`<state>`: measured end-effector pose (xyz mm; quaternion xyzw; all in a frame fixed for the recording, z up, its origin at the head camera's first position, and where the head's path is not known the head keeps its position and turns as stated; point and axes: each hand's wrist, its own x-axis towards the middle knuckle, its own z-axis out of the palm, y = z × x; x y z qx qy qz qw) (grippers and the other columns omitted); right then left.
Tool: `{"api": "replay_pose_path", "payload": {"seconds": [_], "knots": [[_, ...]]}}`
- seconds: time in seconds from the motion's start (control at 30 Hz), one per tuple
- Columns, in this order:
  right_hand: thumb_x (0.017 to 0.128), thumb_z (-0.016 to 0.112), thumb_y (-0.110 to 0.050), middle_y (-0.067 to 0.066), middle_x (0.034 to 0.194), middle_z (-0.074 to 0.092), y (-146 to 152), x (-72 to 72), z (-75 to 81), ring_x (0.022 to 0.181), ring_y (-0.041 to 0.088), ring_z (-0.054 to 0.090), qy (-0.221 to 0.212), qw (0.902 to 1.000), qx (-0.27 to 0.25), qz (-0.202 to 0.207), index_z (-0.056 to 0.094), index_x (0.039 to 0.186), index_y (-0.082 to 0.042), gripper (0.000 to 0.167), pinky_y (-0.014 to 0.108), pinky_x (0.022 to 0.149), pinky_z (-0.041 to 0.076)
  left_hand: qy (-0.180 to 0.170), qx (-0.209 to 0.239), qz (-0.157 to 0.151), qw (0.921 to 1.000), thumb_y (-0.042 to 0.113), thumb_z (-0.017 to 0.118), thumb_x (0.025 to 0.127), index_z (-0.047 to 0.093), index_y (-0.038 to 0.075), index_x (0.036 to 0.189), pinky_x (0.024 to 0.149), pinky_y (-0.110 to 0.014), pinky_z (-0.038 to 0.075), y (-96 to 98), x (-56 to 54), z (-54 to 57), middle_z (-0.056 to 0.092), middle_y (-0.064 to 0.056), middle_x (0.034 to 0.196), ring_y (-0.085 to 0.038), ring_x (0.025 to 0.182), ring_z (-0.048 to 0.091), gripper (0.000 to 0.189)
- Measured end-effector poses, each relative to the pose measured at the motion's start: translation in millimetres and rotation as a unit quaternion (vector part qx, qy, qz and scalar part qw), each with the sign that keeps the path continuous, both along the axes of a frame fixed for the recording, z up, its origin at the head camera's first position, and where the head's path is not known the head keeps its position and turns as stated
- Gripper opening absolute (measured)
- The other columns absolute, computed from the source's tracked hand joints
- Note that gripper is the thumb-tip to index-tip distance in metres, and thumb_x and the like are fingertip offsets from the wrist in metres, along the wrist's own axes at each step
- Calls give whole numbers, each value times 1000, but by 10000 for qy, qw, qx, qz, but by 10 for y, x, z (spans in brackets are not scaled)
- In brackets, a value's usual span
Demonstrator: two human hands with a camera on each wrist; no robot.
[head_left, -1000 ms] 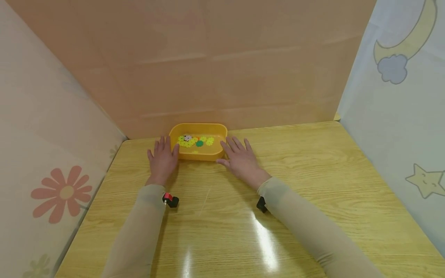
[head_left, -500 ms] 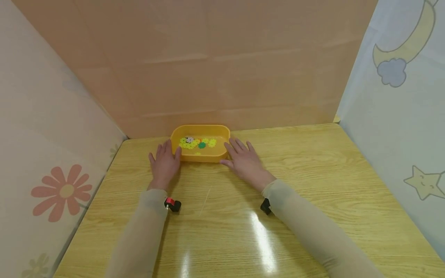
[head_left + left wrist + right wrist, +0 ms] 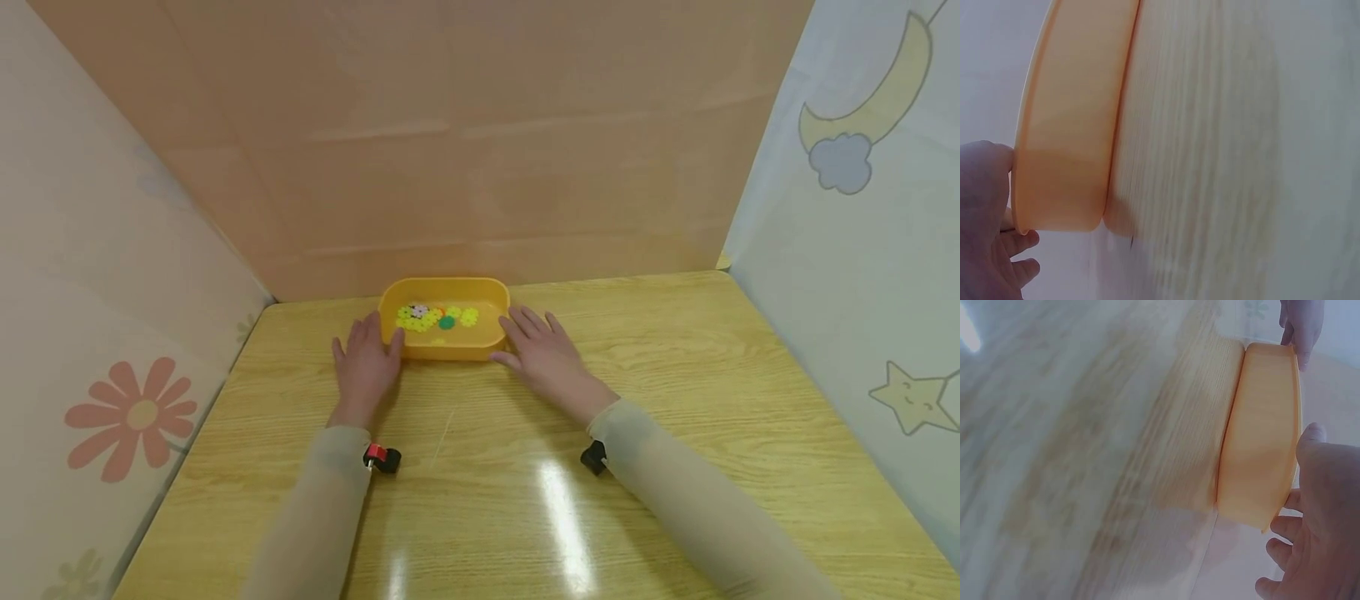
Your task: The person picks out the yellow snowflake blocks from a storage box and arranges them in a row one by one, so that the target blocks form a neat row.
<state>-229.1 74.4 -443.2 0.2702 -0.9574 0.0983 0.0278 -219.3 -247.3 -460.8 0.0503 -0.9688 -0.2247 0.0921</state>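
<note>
A shallow orange-yellow plastic bin (image 3: 446, 353) stands on the table near its back edge. Inside lie several small flower-shaped pieces, mostly yellow (image 3: 469, 317), plus a green one (image 3: 447, 322) and a pale pink one (image 3: 420, 311). My left hand (image 3: 366, 371) holds the bin's left front corner, thumb at the front rim and fingers along the left end. At the opposite corner, my right hand (image 3: 551, 360) holds it the same way. In the right wrist view the right thumb (image 3: 1315, 432) lies at the rim of the bin's wall (image 3: 1260, 434), with fingers around the end.
The wood-grain table (image 3: 480, 517) extends toward me and to both sides. A plain tan panel (image 3: 480, 150) rises close behind the bin. Pale printed panels border the table, one with a flower (image 3: 142, 417) at left, another with a moon (image 3: 885, 92) at right.
The bin has shifted slightly toward me and to the right, its pieces along with it. Both hands have travelled with it, staying at its two front corners.
</note>
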Motion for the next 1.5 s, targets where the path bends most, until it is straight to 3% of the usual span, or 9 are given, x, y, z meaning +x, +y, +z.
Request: {"api": "replay_pose_path", "payload": {"seconds": [0.3,0.53,0.93,1.23,1.4,1.5], "knots": [[115,47,-60,15,179,30,184,103,15,166,36,24,-36,10000,-92,14,41,171,-7,77,61,135,12,-105,90,-174,9998,54,44,117,30,-1,172,131,-73,2,133,107,6,32,-25,176,-45,166,18,79],[114,52,-57,16,177,34,374,129,-62,165,37,27,-17,9994,-332,37,45,168,-6,75,62,135,16,-57,83,-353,9993,53,42,118,32,-1,172,131,-73,4,225,167,11,30,-24,177,-45,166,17,76],[115,54,-53,16,178,32,678,236,-65,165,39,27,-68,9987,-491,101,43,169,-3,74,59,135,15,-242,865,-600,9942,47,39,120,29,4,174,133,-69,0,327,167,-31,28,-19,179,-42,168,13,70],[115,56,-50,17,178,33,862,311,-65,164,40,28,-79,9984,-551,55,44,167,-2,72,59,135,15,-359,1666,-715,9828,50,36,120,26,8,176,135,-62,-2,456,190,-101,29,-17,179,-38,169,9,70],[115,57,-47,17,177,34,962,359,-51,165,41,27,-47,9982,-587,92,47,166,-1,69,60,135,15,-446,2271,-681,9705,59,35,118,23,17,178,136,-60,7,532,238,-129,24,-12,182,-33,170,8,74],[115,59,-44,19,175,37,1024,388,-32,164,42,28,16,9981,-609,126,49,164,1,67,61,134,16,-420,2376,-759,9675,61,34,117,21,19,179,136,-58,11,578,257,-146,21,-10,183,-31,170,9,76]]}}
